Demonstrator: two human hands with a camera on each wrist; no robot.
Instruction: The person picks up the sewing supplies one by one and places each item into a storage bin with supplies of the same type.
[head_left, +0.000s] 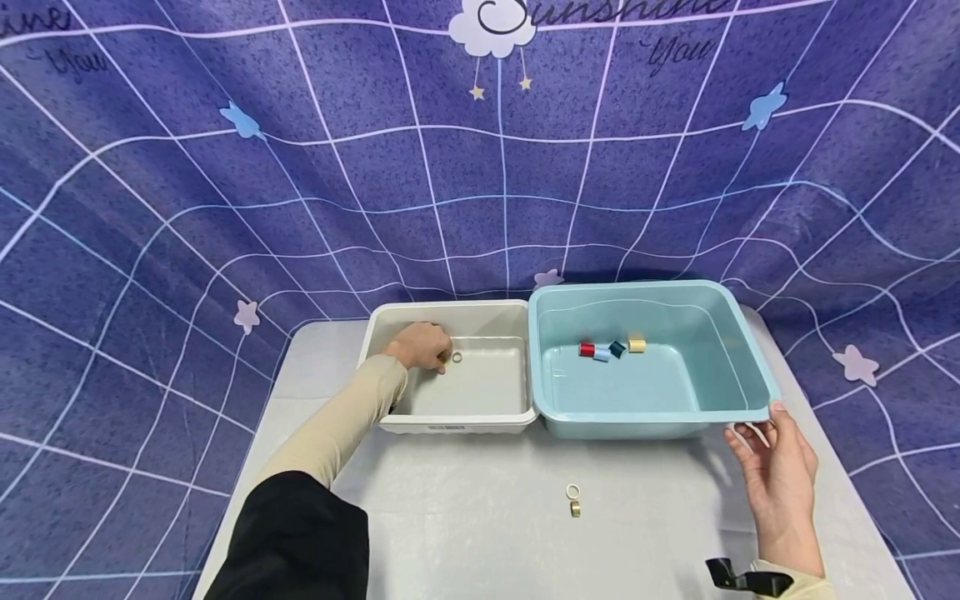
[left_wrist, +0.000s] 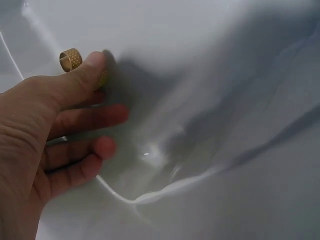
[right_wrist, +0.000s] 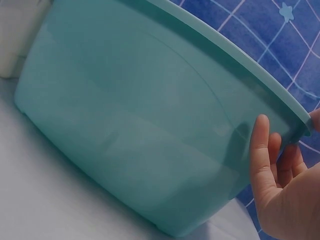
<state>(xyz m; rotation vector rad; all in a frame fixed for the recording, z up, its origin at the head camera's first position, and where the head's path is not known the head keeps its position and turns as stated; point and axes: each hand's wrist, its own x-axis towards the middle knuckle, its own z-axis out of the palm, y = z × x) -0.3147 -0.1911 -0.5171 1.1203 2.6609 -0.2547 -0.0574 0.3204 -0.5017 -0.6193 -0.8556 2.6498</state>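
Inside the white bin [head_left: 450, 421], my left hand [head_left: 420, 344] reaches down to the floor of the bin. Its thumb and forefinger pinch a gold dotted ring [left_wrist: 104, 78], mostly hidden behind the thumb tip. A second gold ring [left_wrist: 70, 59] lies beside the thumb. At the near right corner of the light blue bin [head_left: 652, 417], my right hand [head_left: 783, 475] grips the rim, thumb on top and fingers underneath. Toward the far side of that bin lie a red spool [head_left: 587, 349], a light blue one [head_left: 602, 354], a dark one [head_left: 617, 349] and a yellow one [head_left: 637, 345].
Both bins stand side by side on a pale-covered table [head_left: 465, 517]. In front of them lie two gold rings, one flat [head_left: 573, 492] and one on its edge [head_left: 575, 508]. A purple-blue patterned curtain [head_left: 480, 167] hangs behind and along both sides.
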